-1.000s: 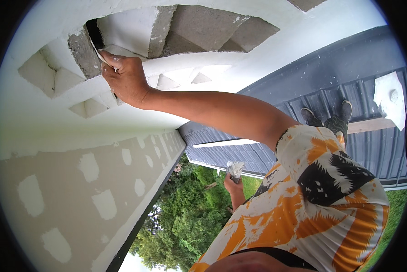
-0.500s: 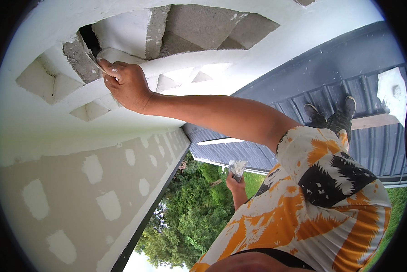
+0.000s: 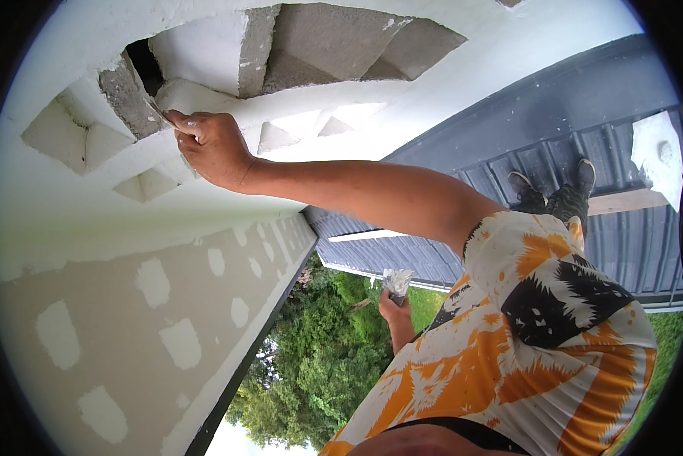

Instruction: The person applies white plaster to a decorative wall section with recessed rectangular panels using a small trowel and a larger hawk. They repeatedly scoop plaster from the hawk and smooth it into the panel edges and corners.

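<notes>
Just beside dark slot: thin blade, mostly hidden, pinched by right hand, apparently for edge control. Well apart from slot: filler-smeared blade, gripped between left hand's thumb and fingers, presumably to steady its load.

Colours and patterns of your work area. Your shirt is printed in white, orange and black, the patches jagged-edged; its collar is plain black. The putty knife before you is silver-grey, smeared white. Above you, the white wall is broken by rough grey concrete faces and a black opening. The beige board carries rows of white rounded patches. Around you: ribbed blue-grey roofing, a light-brown plank, green trees and brighter green grass.
</notes>
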### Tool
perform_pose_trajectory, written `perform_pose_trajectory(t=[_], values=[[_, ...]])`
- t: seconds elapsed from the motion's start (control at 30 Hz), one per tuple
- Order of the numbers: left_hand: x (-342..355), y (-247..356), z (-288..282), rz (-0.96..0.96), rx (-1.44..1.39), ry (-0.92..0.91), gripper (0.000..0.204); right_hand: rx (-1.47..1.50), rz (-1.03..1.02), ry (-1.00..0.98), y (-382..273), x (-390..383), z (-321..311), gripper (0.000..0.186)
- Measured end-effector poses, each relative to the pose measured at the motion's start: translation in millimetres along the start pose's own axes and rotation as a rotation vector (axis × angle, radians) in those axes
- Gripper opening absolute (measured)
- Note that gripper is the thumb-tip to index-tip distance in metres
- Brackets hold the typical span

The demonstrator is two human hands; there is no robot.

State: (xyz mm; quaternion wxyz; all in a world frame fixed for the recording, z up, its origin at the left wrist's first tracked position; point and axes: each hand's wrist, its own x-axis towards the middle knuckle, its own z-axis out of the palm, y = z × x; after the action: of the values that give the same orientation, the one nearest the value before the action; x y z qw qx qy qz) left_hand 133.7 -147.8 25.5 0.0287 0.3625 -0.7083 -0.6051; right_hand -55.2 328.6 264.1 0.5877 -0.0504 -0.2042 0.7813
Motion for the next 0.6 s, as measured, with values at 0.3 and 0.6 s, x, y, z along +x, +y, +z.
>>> perform_pose_trajectory(t=[0.3,0.6], values=[[-24,2,22,0.011,-0.067,0.027,0.025,0.169,0.431,-0.021,-16,12,-34,0.015],[-25,2,24,-0.005,-0.052,0.0,0.025,0.248,0.731,-0.107,-5,74,-19,0.018]])
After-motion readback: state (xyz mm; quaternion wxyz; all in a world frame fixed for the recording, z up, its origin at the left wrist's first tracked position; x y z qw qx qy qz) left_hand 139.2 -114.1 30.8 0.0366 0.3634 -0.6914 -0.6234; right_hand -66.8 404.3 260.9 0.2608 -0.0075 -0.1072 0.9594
